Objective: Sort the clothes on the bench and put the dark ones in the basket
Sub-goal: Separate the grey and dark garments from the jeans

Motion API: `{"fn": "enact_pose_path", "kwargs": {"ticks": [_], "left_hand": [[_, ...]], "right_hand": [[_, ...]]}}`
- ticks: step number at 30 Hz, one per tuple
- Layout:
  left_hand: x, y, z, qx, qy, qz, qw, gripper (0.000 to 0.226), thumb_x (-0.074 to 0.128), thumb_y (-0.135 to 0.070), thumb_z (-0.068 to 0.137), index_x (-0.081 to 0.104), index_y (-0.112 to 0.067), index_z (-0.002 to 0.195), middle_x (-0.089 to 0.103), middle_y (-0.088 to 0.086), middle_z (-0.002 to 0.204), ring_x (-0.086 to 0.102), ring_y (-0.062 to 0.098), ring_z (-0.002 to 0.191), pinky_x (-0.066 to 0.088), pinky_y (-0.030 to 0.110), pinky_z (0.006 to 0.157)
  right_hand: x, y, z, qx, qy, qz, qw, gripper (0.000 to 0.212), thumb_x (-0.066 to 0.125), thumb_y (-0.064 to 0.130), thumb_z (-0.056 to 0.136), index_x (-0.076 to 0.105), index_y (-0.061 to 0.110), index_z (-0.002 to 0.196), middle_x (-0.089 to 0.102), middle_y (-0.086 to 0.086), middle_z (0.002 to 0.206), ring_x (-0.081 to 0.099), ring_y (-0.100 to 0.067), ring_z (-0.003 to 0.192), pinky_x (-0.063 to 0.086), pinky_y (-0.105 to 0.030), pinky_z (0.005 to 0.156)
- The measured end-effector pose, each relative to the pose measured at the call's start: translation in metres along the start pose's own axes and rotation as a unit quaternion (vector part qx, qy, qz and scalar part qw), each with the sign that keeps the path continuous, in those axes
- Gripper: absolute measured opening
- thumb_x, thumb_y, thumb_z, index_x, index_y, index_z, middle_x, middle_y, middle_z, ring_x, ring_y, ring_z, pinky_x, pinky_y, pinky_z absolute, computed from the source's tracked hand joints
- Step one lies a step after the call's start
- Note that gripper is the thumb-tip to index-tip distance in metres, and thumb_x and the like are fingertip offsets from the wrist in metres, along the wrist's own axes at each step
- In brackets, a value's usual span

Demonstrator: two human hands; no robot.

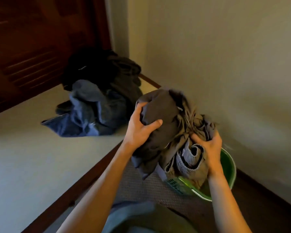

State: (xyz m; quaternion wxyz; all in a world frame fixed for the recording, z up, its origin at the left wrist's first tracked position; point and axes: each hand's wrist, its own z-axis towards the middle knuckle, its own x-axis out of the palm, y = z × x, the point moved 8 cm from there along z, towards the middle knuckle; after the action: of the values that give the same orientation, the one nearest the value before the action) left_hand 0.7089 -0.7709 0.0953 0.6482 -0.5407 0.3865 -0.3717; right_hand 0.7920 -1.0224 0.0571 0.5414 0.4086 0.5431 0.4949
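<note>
A bundle of dark grey and olive clothes (160, 113) hangs over the green plastic basket (228, 167) at the lower right, its lower end reaching inside the rim. My left hand (141, 128) grips the bundle's grey left side. My right hand (207, 145) clutches its olive and striped right side. On the pale bench (32, 157) a pile remains: a blue garment (89, 111) in front, black and dark brown clothes (106, 69) behind it.
The bench has a dark wooden edge (84, 175) running diagonally. The basket stands on grey carpet (141, 185) beside a cream wall (225, 64). A dark wooden door (32, 39) is behind the bench. A blue-grey cloth (129, 214) lies at the bottom.
</note>
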Motion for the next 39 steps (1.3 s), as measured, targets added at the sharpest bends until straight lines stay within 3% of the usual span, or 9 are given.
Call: {"fn": "enact_pose_path", "kwargs": {"ticks": [6, 10, 13, 17, 19, 21, 23, 28, 39], "left_hand": [[0.087, 0.02, 0.022, -0.021, 0.051, -0.003, 0.998, 0.057, 0.081, -0.012, 0.082, 0.053, -0.017, 0.132, 0.066, -0.007, 0.118, 0.066, -0.001, 0.104, 0.056, 0.018, 0.081], [0.131, 0.035, 0.037, -0.034, 0.102, 0.006, 0.994, 0.051, 0.08, -0.009, 0.083, 0.053, -0.029, 0.121, 0.065, -0.012, 0.111, 0.066, -0.006, 0.096, 0.057, 0.017, 0.078], [0.159, 0.053, 0.052, -0.044, 0.139, 0.024, 0.989, 0.053, 0.083, -0.013, 0.08, 0.055, -0.029, 0.121, 0.066, -0.005, 0.116, 0.067, 0.001, 0.102, 0.058, 0.023, 0.083], [0.192, 0.079, 0.069, -0.068, 0.181, 0.063, 0.979, 0.062, 0.086, -0.026, 0.077, 0.055, -0.027, 0.13, 0.064, 0.0, 0.125, 0.064, 0.015, 0.113, 0.059, 0.034, 0.091], [0.201, 0.091, 0.074, -0.077, 0.191, 0.078, 0.975, 0.067, 0.087, -0.038, 0.072, 0.054, -0.031, 0.13, 0.063, -0.001, 0.127, 0.063, 0.016, 0.115, 0.057, 0.04, 0.095], [0.205, 0.102, 0.079, -0.082, 0.193, 0.088, 0.974, 0.071, 0.084, -0.05, 0.065, 0.054, -0.034, 0.128, 0.063, -0.001, 0.127, 0.063, 0.018, 0.115, 0.057, 0.045, 0.096], [0.207, 0.114, 0.084, -0.09, 0.19, 0.1, 0.973, 0.071, 0.083, -0.052, 0.064, 0.054, -0.036, 0.126, 0.062, 0.0, 0.127, 0.063, 0.02, 0.115, 0.056, 0.049, 0.095], [0.218, 0.13, 0.095, -0.11, 0.189, 0.132, 0.967, 0.063, 0.085, -0.038, 0.074, 0.051, -0.036, 0.127, 0.057, 0.003, 0.133, 0.058, 0.025, 0.122, 0.052, 0.05, 0.101], [0.264, 0.183, 0.065, -0.28, 0.2, 0.025, 0.939, 0.052, 0.079, -0.031, 0.086, 0.052, -0.031, 0.131, 0.055, 0.01, 0.136, 0.057, 0.023, 0.122, 0.055, 0.033, 0.088]], "right_hand": [[-0.104, -0.041, 0.011, 0.025, -0.137, -0.061, 0.988, 0.057, 0.081, 0.005, 0.08, 0.056, 0.009, 0.131, 0.064, 0.004, 0.12, 0.06, 0.0, 0.108, 0.046, -0.007, 0.091], [-0.143, -0.08, 0.01, 0.069, -0.218, -0.094, 0.969, 0.053, 0.08, 0.014, 0.079, 0.055, 0.025, 0.125, 0.064, 0.003, 0.122, 0.059, -0.012, 0.114, 0.047, -0.034, 0.102], [-0.165, -0.104, 0.011, 0.099, -0.262, -0.125, 0.952, 0.057, 0.082, 0.024, 0.079, 0.055, 0.02, 0.128, 0.061, -0.005, 0.128, 0.055, -0.014, 0.116, 0.047, -0.039, 0.103], [-0.181, -0.156, 0.025, 0.194, -0.198, -0.16, 0.947, 0.066, 0.078, 0.05, 0.076, 0.051, 0.027, 0.132, 0.056, -0.004, 0.131, 0.055, -0.022, 0.121, 0.05, -0.043, 0.102], [-0.182, -0.171, 0.029, 0.246, -0.147, -0.159, 0.945, 0.061, 0.077, 0.035, 0.082, 0.054, 0.018, 0.136, 0.06, -0.006, 0.13, 0.058, -0.024, 0.118, 0.051, -0.034, 0.098], [-0.18, -0.184, 0.029, 0.294, -0.118, -0.133, 0.939, 0.037, 0.071, 0.011, 0.09, 0.06, 0.004, 0.125, 0.066, -0.005, 0.104, 0.063, -0.021, 0.093, 0.051, -0.015, 0.071], [-0.176, -0.201, 0.024, 0.325, -0.1, -0.135, 0.931, 0.028, 0.068, 0.007, 0.091, 0.062, 0.004, 0.118, 0.066, -0.006, 0.086, 0.06, -0.019, 0.073, 0.048, -0.015, 0.052], [-0.174, -0.24, 0.0, 0.386, -0.098, -0.108, 0.911, 0.026, 0.071, 0.008, 0.086, 0.063, 0.01, 0.111, 0.067, -0.014, 0.081, 0.063, -0.029, 0.076, 0.054, -0.044, 0.078], [-0.177, -0.245, -0.007, 0.4, -0.102, -0.064, 0.909, 0.011, 0.066, 0.006, 0.089, 0.059, 0.01, 0.096, 0.053, -0.004, 0.067, 0.051, -0.019, 0.064, 0.043, -0.035, 0.067]]}}
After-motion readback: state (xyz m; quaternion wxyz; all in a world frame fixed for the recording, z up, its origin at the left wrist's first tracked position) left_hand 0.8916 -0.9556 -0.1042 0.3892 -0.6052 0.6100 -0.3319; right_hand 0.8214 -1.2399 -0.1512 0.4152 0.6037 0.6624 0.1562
